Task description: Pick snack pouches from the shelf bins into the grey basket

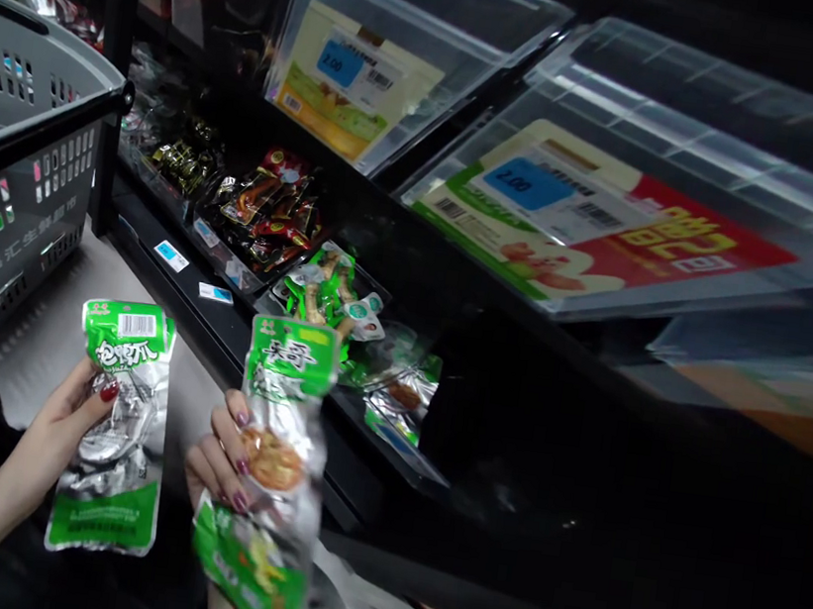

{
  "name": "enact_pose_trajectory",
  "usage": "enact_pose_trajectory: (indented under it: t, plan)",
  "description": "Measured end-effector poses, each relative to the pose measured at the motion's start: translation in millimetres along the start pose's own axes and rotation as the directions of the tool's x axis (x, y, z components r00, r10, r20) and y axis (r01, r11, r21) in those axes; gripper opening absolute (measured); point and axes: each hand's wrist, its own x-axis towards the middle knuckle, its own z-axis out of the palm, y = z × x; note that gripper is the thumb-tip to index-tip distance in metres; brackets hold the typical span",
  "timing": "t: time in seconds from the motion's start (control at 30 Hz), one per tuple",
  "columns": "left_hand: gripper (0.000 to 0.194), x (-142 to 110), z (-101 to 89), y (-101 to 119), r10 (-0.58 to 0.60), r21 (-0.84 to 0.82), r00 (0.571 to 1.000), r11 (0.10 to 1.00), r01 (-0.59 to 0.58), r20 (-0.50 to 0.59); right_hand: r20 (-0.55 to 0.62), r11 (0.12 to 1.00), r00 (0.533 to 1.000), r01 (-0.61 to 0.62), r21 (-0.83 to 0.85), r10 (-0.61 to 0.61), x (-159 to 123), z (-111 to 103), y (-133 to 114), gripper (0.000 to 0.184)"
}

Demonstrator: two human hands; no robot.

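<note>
My left hand [73,420] grips a green and silver snack packet [106,505] by its left edge, thumb across the front, with a barcode at the top. Beside it on the right, my right hand [219,450] holds a second green and silver snack packet [288,409], its fingers over the left edge. A picture of orange-brown food shows on that packet's front. Both packets are upright and apart from each other. Behind the right one, a similar silver and green packet [406,394] lies in a clear tray on the low shelf.
At left stands a grey shopping basket [14,263] with a black handle. The low shelf holds green snack packets [326,289] and dark red packets [269,207]. Above are clear plastic bins [423,7] with blue price labels [532,181].
</note>
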Motion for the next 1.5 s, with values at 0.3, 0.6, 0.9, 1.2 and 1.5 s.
enact_pose_trajectory:
  t: [0.3,0.6,0.9,1.2,1.5]
  plan:
    - [0.051,-1,0.4,3,-0.030,0.021,1.000,0.999,0.030,0.002,0.209,1.000,0.978,-0.013,-0.022,0.018,-5,-3,-2,0.036]
    - [0.067,-1,3.6,2,0.080,0.112,0.996,0.991,-0.076,-0.026,-0.104,0.395,0.757,0.214,-0.893,-0.645,-2,-5,-8,0.029]
    - [0.073,0,3.7,1,0.087,0.116,0.996,0.990,-0.084,-0.016,-0.123,0.330,0.745,0.136,-0.934,-0.655,1,-12,-10,0.029]
    - [0.058,0,0.5,-1,0.145,0.317,0.989,0.940,-0.130,-0.022,0.253,-0.174,0.579,0.189,-0.966,-0.775,-19,7,-6,0.017]
    - [0.037,9,-13.5,-25,0.213,0.429,0.976,0.887,-0.173,-0.045,0.677,-0.660,0.620,0.320,-0.679,-0.396,-37,20,77,0.022]
